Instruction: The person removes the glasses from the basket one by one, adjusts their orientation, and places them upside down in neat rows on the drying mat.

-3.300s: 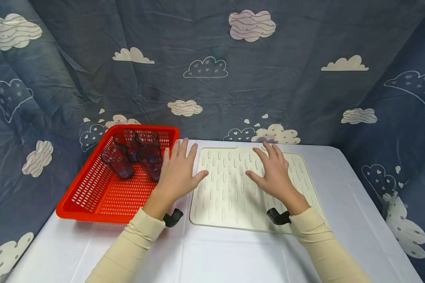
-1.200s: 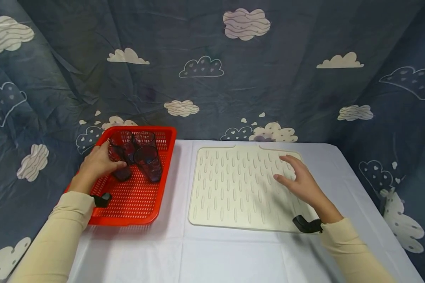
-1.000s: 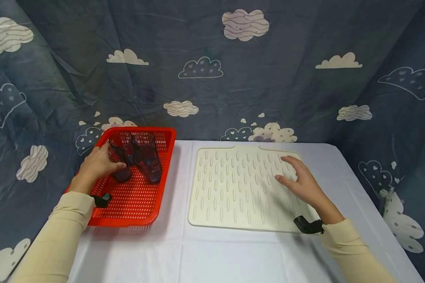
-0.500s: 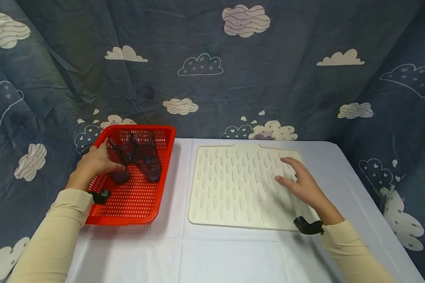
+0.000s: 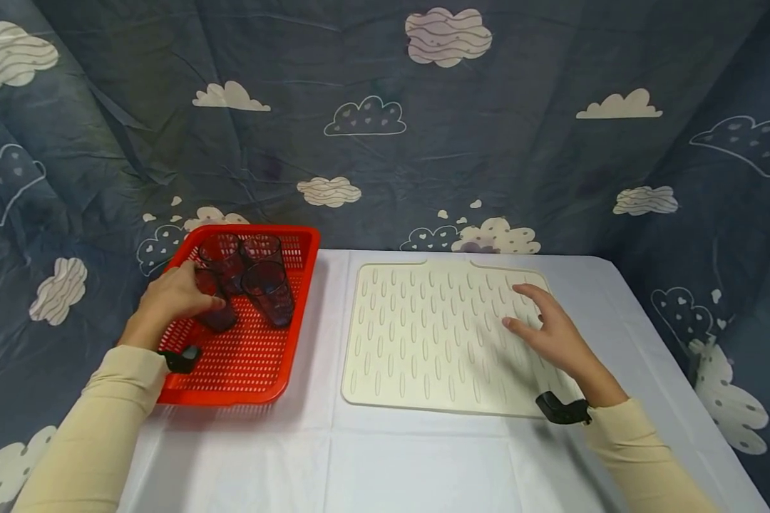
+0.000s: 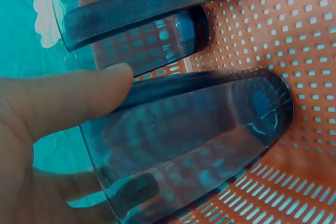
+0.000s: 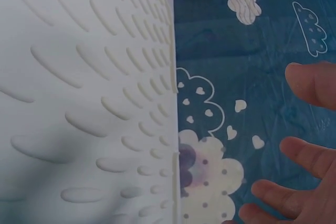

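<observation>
My left hand is inside the red basket and holds the nearest-left dark tinted glass at its rim. In the left wrist view, the thumb lies on one side of that tumbler, with fingers seen behind it on the other. The glass leans inside the basket, its base close to the perforated floor. Several glasses stand in it, including one just to the right. My right hand hovers over the right part of a cream ridged mat. Its fingers are spread and hold nothing.
A white cloth covers the table. Behind and along both sides hangs a dark blue curtain with cloud prints. The basket's raised red rim lies between the glasses and the mat.
From above the space by the mat, my left hand has gone left into the basket and taken hold of a glass. My right hand has shifted right. Lately both are nearly still.
</observation>
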`<action>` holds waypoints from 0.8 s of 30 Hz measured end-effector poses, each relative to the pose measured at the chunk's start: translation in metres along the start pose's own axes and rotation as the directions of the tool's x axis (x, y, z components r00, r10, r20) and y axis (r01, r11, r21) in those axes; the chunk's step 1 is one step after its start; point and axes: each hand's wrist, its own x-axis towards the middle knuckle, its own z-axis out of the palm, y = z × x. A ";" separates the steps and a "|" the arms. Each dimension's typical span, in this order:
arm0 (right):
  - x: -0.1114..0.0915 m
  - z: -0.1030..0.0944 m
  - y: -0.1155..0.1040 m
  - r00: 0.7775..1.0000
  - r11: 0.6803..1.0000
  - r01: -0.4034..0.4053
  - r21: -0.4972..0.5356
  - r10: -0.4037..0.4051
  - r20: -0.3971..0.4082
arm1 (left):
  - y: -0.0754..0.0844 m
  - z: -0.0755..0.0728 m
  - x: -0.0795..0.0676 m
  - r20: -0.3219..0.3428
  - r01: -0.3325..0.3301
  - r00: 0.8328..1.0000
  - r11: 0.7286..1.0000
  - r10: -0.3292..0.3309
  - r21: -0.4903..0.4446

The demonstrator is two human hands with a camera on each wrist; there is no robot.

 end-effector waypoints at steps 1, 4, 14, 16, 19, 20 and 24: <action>0.000 -0.001 0.000 1.000 1.000 0.000 0.000 0.000 -0.001 | -0.001 0.000 -0.001 -0.006 0.001 1.000 1.000 -0.002 -0.006; 0.000 -0.001 0.001 1.000 1.000 -0.007 -0.009 0.007 -0.001 | -0.003 -0.002 -0.006 -0.014 0.009 1.000 1.000 -0.009 -0.008; -0.001 -0.004 0.004 0.997 0.998 -0.057 0.024 0.056 0.061 | -0.005 -0.018 -0.019 0.000 -0.025 1.000 0.999 0.025 0.028; -0.001 -0.003 0.004 0.996 0.998 -0.061 0.033 0.058 0.066 | -0.005 -0.022 -0.022 -0.010 -0.030 0.999 0.999 0.030 0.017; -0.002 -0.002 0.004 0.996 0.998 -0.058 0.040 0.055 0.071 | -0.004 -0.029 -0.027 -0.033 -0.024 0.999 1.000 0.024 0.005; -0.002 -0.002 0.004 0.996 0.998 -0.057 0.038 0.054 0.072 | -0.004 -0.032 -0.028 -0.042 -0.021 0.999 1.000 0.021 0.004; -0.003 -0.003 0.004 0.995 0.997 -0.066 0.025 0.064 0.080 | 0.000 -0.045 -0.033 -0.081 -0.014 0.997 0.999 0.012 -0.033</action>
